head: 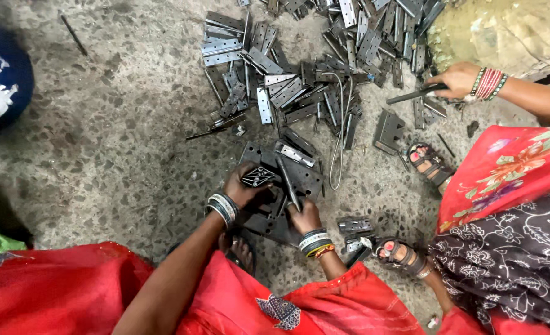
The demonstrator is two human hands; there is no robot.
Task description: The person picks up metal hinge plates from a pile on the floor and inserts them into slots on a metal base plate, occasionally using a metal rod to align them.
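1. Dozens of grey metal hinge leaves point(312, 74) lie in a loose heap across the upper middle of the speckled concrete floor point(120, 142), some flat, some overlapping, a thin bent wire point(339, 142) looped through them.
2. Red cloth point(70, 291) of the person's garment fills the bottom edge; a co-worker in a red flowered and black patterned garment point(504, 217) sits at the right, sandalled feet point(429, 162) on the floor.
3. A dark steel block point(300, 180) sits on the floor just below the heap, in front of the person's bare foot point(241, 251).
4. Left hand point(243, 186), bangles at the wrist, is curled closed around a dark hinge piece point(257, 176), pressing it on the block.
5. Right hand point(304, 217), also bangled, is clenched on the lower end of a thin steel rod point(286, 180) that slants up and left over the block, beside the hinge piece.
6. The co-worker's hand point(458, 79), upper right, grips a dark metal bar point(414, 94) at the heap's edge.
7. A few assembled hinges point(354, 224) lie just right of the right wrist.
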